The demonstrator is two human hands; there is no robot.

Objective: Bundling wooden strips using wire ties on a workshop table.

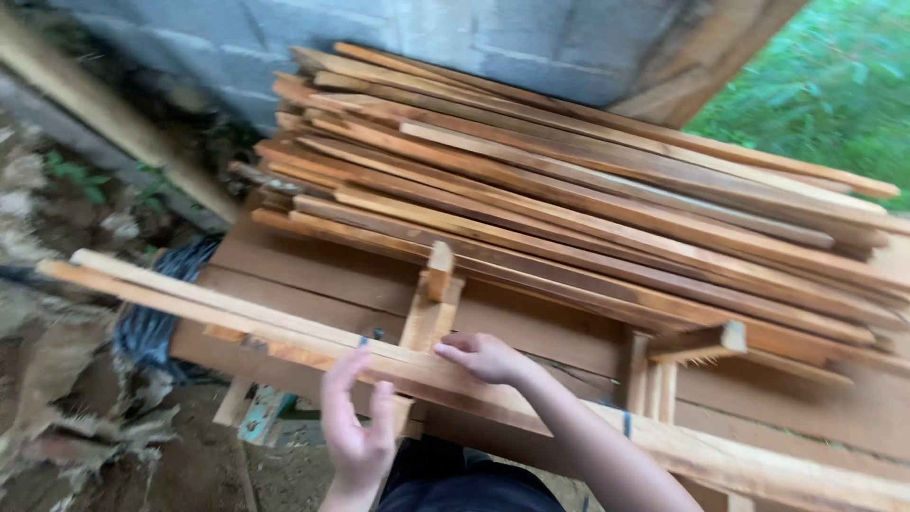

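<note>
Two pale battens (284, 327) lie on the workbench (313, 284) before the slat stack (569, 180), left hand (355, 422) open-fingered against them, right hand (483, 356) resting loosely curled atop, nothing fastened visibly.

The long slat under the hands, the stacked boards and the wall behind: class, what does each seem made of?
Slat: pale bare wood, seemingly unfinished, grain showing. Stacked boards: reddish-brown sawn wood, matt, rough edges. Wall: grey blocks with joint lines, probably concrete.

Both hands, left (355, 427) and right (483, 356), are bare, forearms unsleeved; dark clothing, perhaps trousers (464, 479), shows below them.
</note>
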